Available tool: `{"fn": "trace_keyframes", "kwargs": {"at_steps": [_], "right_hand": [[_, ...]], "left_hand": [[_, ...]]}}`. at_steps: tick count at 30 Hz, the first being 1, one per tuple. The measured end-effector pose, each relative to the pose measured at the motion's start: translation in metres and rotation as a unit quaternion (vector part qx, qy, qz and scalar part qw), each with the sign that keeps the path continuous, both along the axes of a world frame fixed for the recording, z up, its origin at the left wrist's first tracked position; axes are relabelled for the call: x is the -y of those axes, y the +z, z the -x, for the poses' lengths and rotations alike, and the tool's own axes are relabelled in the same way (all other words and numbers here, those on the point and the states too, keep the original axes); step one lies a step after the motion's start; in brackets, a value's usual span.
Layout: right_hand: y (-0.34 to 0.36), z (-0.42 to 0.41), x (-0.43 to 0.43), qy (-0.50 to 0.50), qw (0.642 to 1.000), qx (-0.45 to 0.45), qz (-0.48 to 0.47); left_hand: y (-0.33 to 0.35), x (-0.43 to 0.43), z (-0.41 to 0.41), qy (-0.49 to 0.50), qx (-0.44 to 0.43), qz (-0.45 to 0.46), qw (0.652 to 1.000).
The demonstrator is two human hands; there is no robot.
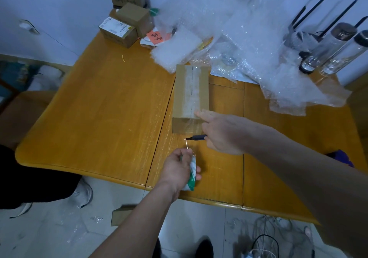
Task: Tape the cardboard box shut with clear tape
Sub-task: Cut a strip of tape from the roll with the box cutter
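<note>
Head view shows the cardboard box (190, 98) mid-desk (99, 118), long axis running away from the person, clear tape (190, 90) along its top seam. Right hand (221, 133), nearer, presses a finger on the near edge while clamped on a cutter (196, 137); left hand (178, 168) grips the tape roll (192, 175) just below.

1. Small cardboard boxes (127, 22) crowd my tabletop's (95, 106) far left corner.
2. Bubble wrap (245, 44) sprawls along its far edge.
3. Two clear bottles (334, 50) lean at its far right corner.
</note>
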State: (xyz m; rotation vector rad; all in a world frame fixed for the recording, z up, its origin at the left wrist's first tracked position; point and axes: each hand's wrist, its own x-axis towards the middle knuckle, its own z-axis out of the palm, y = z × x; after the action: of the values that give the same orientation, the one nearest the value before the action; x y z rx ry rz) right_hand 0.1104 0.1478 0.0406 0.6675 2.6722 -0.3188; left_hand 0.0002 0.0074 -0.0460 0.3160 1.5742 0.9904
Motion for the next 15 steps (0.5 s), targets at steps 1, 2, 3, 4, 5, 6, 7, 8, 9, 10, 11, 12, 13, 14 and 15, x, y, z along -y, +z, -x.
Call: {"fn": "trace_keyframes", "kwargs": {"at_steps": [1,2,3,4,5,6,7,8,9,10,11,12,13,14,15], "right_hand": [[0.0,0.001,0.001,-0.001,1.0,0.001,0.002],[-0.001,0.002,0.001,-0.002,1.0,0.001,0.003],[-0.002,0.003,0.001,-0.004,1.0,0.001,0.005],[-0.004,0.004,0.001,-0.004,1.0,0.0,0.005],[-0.006,0.004,0.0,-0.002,1.0,-0.002,0.001],[-0.009,0.005,0.0,-0.002,1.0,0.001,-0.004],[-0.011,0.006,0.0,-0.003,1.0,0.004,-0.008],[-0.012,0.007,0.0,-0.006,1.0,0.008,-0.009],[-0.012,0.008,0.0,-0.009,1.0,0.013,-0.008],[-0.011,0.008,0.002,-0.01,1.0,0.019,-0.008],[-0.011,0.009,0.003,-0.006,1.0,0.024,-0.017],[-0.01,0.009,0.004,-0.001,0.999,0.026,-0.028],[-0.01,0.009,0.005,0.005,0.999,0.025,-0.037],[-0.011,0.01,0.006,0.008,0.999,0.022,-0.044],[-0.012,0.01,0.007,0.007,0.999,0.021,-0.048]], "left_hand": [[0.0,0.0,0.0,0.003,0.0,0.001,1.0],[0.001,0.001,-0.001,0.006,0.004,0.0,1.0],[0.001,0.001,-0.001,0.008,0.008,-0.002,1.0],[0.002,0.001,-0.002,0.009,0.01,-0.002,1.0],[0.002,0.001,-0.002,0.008,0.01,-0.001,1.0],[0.003,0.0,-0.002,0.007,0.009,0.0,1.0],[0.003,0.0,-0.001,0.007,0.011,0.001,1.0],[0.003,0.0,-0.001,0.007,0.012,0.002,1.0],[0.003,0.0,-0.001,0.007,0.012,0.003,1.0],[0.003,0.0,-0.001,0.006,0.011,0.004,1.0],[0.002,0.0,-0.001,0.006,0.01,0.004,1.0],[0.002,0.001,-0.001,0.007,0.009,0.004,1.0],[0.001,0.0,-0.001,0.008,0.01,0.004,1.0],[0.001,0.001,-0.001,0.01,0.009,0.004,1.0],[0.001,0.0,-0.001,0.01,0.009,0.004,1.0]]}}
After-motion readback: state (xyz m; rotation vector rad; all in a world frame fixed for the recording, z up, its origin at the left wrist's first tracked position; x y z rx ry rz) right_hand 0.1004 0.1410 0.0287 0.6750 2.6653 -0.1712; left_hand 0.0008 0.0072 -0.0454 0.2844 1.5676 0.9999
